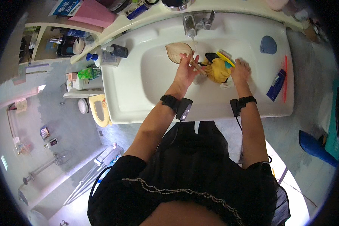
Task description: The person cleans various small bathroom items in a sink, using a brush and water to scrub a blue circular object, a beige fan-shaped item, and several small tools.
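My left hand (185, 67) holds a beige, pointed item (178, 52), which looks like a shoe, above the white sink basin (151, 73). Its pointed end faces left; a narrow part (197, 68) runs down right past my fingers. In my right hand (241, 72) is the end of a yellow scrubbing brush (226, 58), bristles facing up and right. Beside the brush, a bunched mustard-yellow item (217, 70) lies in the basin, its kind unclear. A black piece (211, 57) shows at its upper edge. A thin stream of water falls from the chrome faucet (189, 25) near my left hand.
Left on the sink ledge stand a pump bottle (108, 58) and a dark bottle (119, 50). On the right ledge lie a blue-grey pad (268, 45), a blue tube (276, 85) and a red strip (285, 79). A shelf (124, 26) runs behind.
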Tool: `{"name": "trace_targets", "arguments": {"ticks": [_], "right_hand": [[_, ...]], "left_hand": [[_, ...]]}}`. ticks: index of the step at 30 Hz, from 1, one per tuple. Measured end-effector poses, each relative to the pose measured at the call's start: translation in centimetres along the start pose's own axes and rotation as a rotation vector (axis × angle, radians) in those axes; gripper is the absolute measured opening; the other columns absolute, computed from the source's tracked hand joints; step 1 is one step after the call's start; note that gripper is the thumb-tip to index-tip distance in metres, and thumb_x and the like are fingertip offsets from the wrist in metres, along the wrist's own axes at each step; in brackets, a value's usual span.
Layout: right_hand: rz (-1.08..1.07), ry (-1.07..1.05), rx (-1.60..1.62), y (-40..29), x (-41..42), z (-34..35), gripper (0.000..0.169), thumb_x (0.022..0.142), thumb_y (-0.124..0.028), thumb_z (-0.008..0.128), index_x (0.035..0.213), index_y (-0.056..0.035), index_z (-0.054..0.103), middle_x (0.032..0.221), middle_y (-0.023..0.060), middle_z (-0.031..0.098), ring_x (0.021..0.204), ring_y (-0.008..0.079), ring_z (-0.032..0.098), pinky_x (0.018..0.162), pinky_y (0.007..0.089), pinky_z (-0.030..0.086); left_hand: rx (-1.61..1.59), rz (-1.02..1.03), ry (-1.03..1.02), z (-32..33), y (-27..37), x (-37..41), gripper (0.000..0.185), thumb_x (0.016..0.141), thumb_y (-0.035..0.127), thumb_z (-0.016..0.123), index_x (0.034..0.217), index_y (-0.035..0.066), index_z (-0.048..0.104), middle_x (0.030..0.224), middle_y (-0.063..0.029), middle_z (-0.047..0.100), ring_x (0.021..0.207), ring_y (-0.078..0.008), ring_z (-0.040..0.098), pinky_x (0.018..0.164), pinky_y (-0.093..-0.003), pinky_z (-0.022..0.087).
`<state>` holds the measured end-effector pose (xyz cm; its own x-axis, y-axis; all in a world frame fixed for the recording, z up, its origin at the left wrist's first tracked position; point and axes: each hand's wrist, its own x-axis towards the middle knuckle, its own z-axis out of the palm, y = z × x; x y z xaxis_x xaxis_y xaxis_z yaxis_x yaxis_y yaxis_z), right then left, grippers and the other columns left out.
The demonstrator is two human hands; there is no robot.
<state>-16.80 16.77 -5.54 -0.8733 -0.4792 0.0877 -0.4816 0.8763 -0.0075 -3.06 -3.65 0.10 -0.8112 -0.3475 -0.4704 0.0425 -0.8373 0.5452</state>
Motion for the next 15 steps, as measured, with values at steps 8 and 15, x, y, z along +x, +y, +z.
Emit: {"name": "trace_targets", "arguments": {"ticks": [8,15], "right_hand": [[0.205,-0.303,0.662,-1.4,-0.9,-4.0,0.038,0.085,-0.015,0.059,0.122,-0.0214,0.054,0.102,0.0088,0.064,0.086,0.0254,0.062,0.074,0.0339,0.050],[-0.193,-0.164,0.851,-6.6,-2.9,-9.8,0.051,0.088,-0.018,0.054,0.135,-0.0346,0.042,0.090,0.0106,0.060,0.076,0.0265,0.060,0.066,0.0350,0.049]], "left_hand": [[-0.046,-0.026,0.021,-1.7,-0.9,2.4,0.067,0.084,0.059,0.047,0.133,0.016,0.032,0.136,-0.0036,0.038,0.124,-0.0270,0.040,0.095,-0.0537,0.040],[-0.146,-0.009,0.023,1.2,-1.4,3.9,0.067,0.087,0.060,0.040,0.134,0.013,0.030,0.129,-0.0079,0.045,0.121,-0.0283,0.043,0.100,-0.0483,0.037]]}}
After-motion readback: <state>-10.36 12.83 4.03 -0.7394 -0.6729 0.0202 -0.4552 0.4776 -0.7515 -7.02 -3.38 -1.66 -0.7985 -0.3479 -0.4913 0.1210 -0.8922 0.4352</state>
